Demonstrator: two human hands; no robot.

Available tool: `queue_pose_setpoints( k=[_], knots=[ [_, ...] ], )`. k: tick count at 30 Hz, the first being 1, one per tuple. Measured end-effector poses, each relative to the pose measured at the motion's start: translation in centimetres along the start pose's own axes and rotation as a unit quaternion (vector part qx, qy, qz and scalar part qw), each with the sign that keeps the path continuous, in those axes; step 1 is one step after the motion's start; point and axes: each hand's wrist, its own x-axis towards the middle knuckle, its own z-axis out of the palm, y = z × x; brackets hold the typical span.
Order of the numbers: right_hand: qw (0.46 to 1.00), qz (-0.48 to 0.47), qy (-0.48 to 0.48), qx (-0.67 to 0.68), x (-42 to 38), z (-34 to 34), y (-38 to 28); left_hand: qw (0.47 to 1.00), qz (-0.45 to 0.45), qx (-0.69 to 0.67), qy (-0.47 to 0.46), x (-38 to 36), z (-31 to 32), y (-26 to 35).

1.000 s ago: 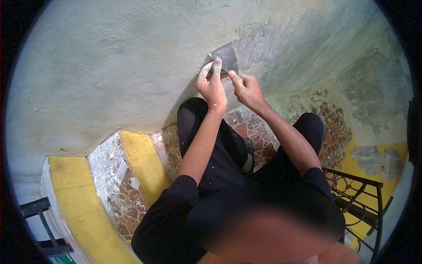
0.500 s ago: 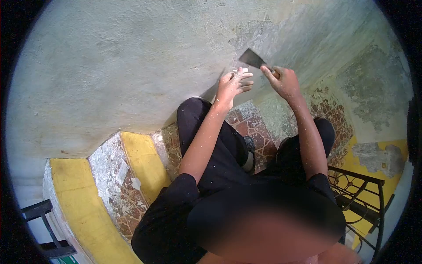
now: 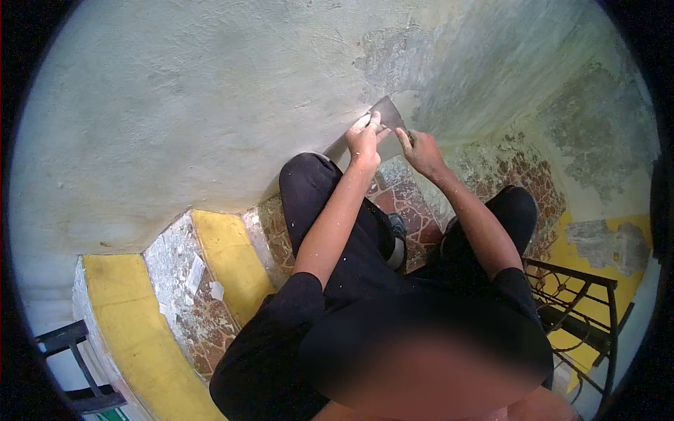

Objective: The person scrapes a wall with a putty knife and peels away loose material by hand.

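A scraper with a wide flat metal blade point(image 3: 390, 114) is raised against the wall, its edge near the border of a bare grey patch. My right hand point(image 3: 424, 156) is wrapped round its handle, which is mostly hidden by the fingers. From the other side, my left hand point(image 3: 364, 144) takes hold of the blade, the thumb lying on the metal and the fingers close to the wall. Pale dust coats the fingers, and white flecks dot both forearms.
The painted wall point(image 3: 196, 105) fills the upper view. A peeled patch point(image 3: 590, 133) marks its right part. Yellow-edged steps point(image 3: 130, 316) with paint flakes descend at left. A black metal railing point(image 3: 572, 281) stands at right. Patterned floor tiles point(image 3: 414, 210) lie between my legs.
My right hand has come down and left with the scraper, its blade turning more upright. My left hand has gone from spread fingers beside the blade to gripping it.
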Motion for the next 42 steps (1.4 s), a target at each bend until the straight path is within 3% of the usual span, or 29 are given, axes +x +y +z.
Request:
queue_pose_setpoints(
  k=[7, 12, 21, 24, 35, 39, 42],
  knots=[
    [0.999, 0.034, -0.028, 0.022, 0.8, 0.5, 0.5, 0.999, 0.025, 0.023, 0.040, -0.7, 1.0, 0.1],
    [1.000, -0.012, -0.003, 0.021, 1.5, 0.8, 1.1, 0.999, 0.024, -0.008, 0.042, -0.6, 1.0, 0.2],
    [0.999, 0.007, -0.024, -0.030, 2.5, -0.2, -0.1, 0.998, 0.015, -0.044, 0.045, -0.3, 0.9, 0.1],
    [0.998, -0.042, -0.016, -0.041, 2.1, -1.1, -0.7, 0.997, 0.010, -0.057, 0.048, -0.3, 0.8, 0.5],
    [0.998, -0.055, -0.030, -0.028, 2.0, -0.9, -1.9, 0.997, 0.010, -0.076, 0.030, -1.3, -0.7, 1.1],
    [0.995, -0.094, -0.007, 0.037, 2.5, -0.1, -5.7, 0.993, 0.084, -0.080, 0.010, -2.3, -1.9, 4.6],
    [0.994, -0.106, -0.034, 0.012, 2.4, -1.6, -7.3, 0.991, 0.115, -0.069, -0.012, -2.8, -2.2, 5.8]
  ],
)
